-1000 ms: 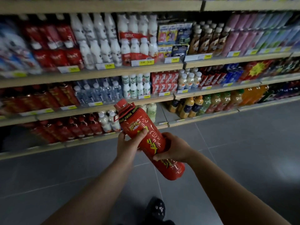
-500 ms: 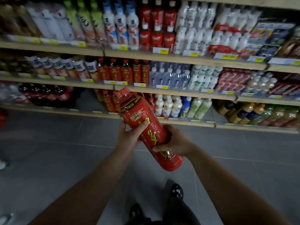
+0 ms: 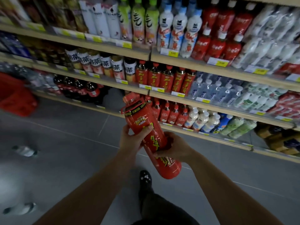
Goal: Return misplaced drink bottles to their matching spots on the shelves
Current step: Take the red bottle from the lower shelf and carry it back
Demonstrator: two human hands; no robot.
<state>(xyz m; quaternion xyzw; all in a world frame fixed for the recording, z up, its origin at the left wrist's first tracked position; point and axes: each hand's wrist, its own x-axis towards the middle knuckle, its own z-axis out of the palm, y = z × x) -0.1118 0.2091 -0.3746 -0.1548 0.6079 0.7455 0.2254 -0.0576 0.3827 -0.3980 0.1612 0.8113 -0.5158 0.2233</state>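
A large red drink bottle (image 3: 146, 125) with a red cap, a carry loop and yellow lettering is held tilted in front of me, cap toward the shelves. My left hand (image 3: 132, 140) grips its upper body with the thumb across the label. Lower down, my right hand (image 3: 174, 147) wraps its middle from the right. Behind it, a row of similar red-labelled bottles (image 3: 164, 77) stands on the middle shelf, and smaller red ones (image 3: 170, 112) stand on the bottom shelf.
Wooden shelves (image 3: 211, 69) packed with drinks run across the view. A gap in the bottom shelf (image 3: 113, 99) lies left of the held bottle. A red basket (image 3: 14, 95) sits at left. Two loose bottles (image 3: 24, 151) lie on the grey floor. My dark shoe (image 3: 146, 178) is below.
The view has swung left along the shelves and closer to them. Both hands have kept the same grip on the red bottle, which stays tilted in front of me.
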